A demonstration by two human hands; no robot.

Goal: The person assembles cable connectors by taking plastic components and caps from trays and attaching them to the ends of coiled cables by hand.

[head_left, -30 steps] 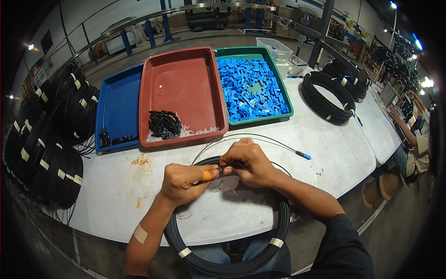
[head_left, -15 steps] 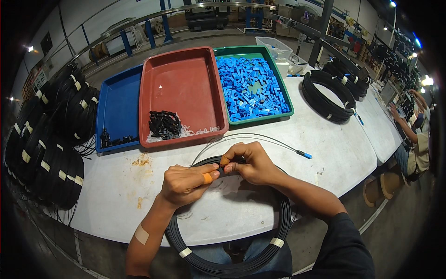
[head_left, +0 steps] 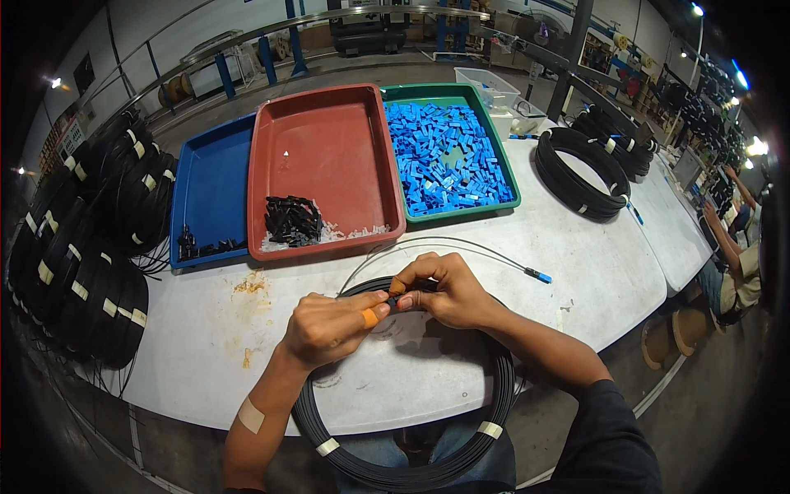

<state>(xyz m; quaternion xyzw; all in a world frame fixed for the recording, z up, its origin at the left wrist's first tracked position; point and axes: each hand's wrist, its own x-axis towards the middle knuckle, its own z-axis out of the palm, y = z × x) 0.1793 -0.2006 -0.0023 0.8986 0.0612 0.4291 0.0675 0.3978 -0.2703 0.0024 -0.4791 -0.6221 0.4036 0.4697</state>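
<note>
Left hand (head_left: 322, 327) at 9 o'clock, right hand (head_left: 448, 290) at 3, both hands' fingers are pinching a small black part (head_left: 392, 304), axis unclear.

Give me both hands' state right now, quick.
Left hand: closed, pinching a small dark piece over the cable coil.
Right hand: closed, fingertips meeting at that piece; its shape is mostly hidden.

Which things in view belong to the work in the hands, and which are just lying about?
In the work:
small black piece, pinched by left hand and right hand
black cable coil under the hands
blue connector, apparently on this coil's cable
blue tray, red tray, green tray: probably supplies

Lying about:
stacked coils, far left
black coil, right of the trays
clear boxes
</note>
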